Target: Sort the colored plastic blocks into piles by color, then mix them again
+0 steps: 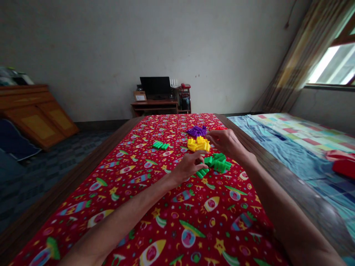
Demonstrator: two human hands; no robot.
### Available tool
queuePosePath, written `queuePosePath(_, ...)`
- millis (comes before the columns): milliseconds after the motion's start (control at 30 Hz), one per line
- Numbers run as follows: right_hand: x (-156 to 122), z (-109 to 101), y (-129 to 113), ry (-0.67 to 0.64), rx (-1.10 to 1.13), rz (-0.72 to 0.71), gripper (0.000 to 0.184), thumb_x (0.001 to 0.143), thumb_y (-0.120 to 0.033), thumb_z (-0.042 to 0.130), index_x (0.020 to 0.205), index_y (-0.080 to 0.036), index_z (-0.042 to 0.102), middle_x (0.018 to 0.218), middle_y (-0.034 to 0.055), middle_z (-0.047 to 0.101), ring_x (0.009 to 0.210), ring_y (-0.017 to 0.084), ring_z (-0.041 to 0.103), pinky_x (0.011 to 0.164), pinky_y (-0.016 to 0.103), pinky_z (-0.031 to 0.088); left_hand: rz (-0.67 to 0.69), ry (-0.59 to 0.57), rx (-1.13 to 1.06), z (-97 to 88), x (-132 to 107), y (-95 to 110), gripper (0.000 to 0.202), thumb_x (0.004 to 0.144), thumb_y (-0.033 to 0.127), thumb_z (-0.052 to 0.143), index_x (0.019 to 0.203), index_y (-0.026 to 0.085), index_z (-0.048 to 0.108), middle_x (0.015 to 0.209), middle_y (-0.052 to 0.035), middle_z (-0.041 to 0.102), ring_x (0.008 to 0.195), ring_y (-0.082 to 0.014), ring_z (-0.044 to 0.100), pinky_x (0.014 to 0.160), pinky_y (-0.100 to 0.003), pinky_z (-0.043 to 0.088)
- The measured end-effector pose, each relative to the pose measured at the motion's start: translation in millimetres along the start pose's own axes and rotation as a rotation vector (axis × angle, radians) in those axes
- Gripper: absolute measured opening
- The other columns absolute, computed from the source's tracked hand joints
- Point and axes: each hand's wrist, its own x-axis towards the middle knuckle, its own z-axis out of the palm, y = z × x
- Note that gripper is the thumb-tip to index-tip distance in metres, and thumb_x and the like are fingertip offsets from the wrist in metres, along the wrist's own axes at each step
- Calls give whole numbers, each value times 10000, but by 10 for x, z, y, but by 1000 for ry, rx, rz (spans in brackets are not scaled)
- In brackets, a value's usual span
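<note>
My left hand [186, 168] is low over the cloth with its fingers curled in. Its fingertips touch or nearly touch a short row of green plastic sticks [202, 173]; whether it grips one is hidden. A loose heap of green sticks [220, 163] lies just to the right. Beyond that hand is a pile of yellow plastic sticks [198, 144]. My right hand [225, 142] hangs at the pile's right side, thumb and fingers drawn together; anything between them is too small to make out. Purple sticks [196, 131] lie behind the yellow ones, and red pieces [221, 128] show partly behind my right hand.
A separate row of green sticks [160, 145] lies to the left on the red patterned cloth [149, 192]. The cloth covers a long table with dark wooden edges [299, 184]. A bed [280, 136] adjoins on the right. At the far wall stands a desk with a monitor [155, 87].
</note>
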Motion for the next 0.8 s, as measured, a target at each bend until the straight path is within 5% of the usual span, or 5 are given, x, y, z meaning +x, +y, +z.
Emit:
queuePosePath(200, 2, -160, 61, 104, -28, 68, 460, 941, -399, 381, 624, -136, 584, 510, -27, 404, 501, 79, 253, 521, 247, 222, 337, -296, 170, 196, 318, 26, 371, 847, 236, 667, 1209, 235, 580, 1113, -60, 677, 1026, -201, 644, 923, -327, 497)
queuePosePath(300, -6, -161, 81, 90, -59, 99, 448, 937, -391, 369, 623, -144, 572, 524, -17, 417, 509, 85, 265, 533, 249, 230, 402, -233, 277, 106, 434, -40, 324, 891, 259, 601, 1214, 229, 581, 1188, -79, 650, 1135, -221, 591, 1010, -367, 450)
queuePosePath(567, 50, -125, 53, 38, -95, 108, 427, 943, -358, 366, 634, -153, 578, 524, -8, 441, 494, 87, 266, 530, 258, 203, -157, 381, 758, -1014, 86, -913, 353, 926, 294, 423, 1187, 156, 616, 1218, -135, 623, 1171, -271, 534, 1048, -441, 393)
queuePosePath(700, 64, -6, -57, -79, -124, 133, 355, 934, -270, 389, 682, -152, 610, 556, 2, 492, 495, 85, 306, 534, 255, 204, -430, 180, 845, -1223, -124, -1257, 473, 856, 477, 539, 1240, 213, 617, 1303, -147, 571, 1194, -362, 503, 1003, -534, 391)
queuePosePath(800, 45, 144, -136, -183, -146, 124, 302, 915, -220, 421, 716, -149, 637, 586, 10, 531, 503, 82, 325, 534, 249, 204, -387, 68, 829, -1144, -135, -1307, 435, 838, 496, 566, 1149, 212, 676, 1188, -129, 613, 1075, -304, 569, 939, -431, 452)
